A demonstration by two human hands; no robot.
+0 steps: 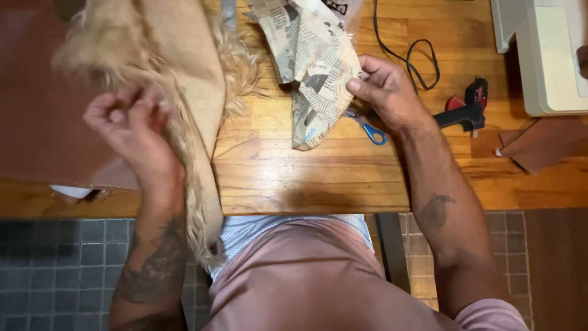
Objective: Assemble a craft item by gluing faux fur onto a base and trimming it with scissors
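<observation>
My left hand pinches the shaggy edge of a beige fur fabric piece that drapes off the wooden table's front edge toward my lap. My right hand holds a cut pattern piece of newspaper by its right edge, thumb on top. Blue-handled scissors lie partly hidden under my right hand and the paper.
A brown leather sheet covers the table's left side. A red and black glue gun and a black cord lie to the right. A white sewing machine stands at the far right, above a brown leather scrap. Wooden table.
</observation>
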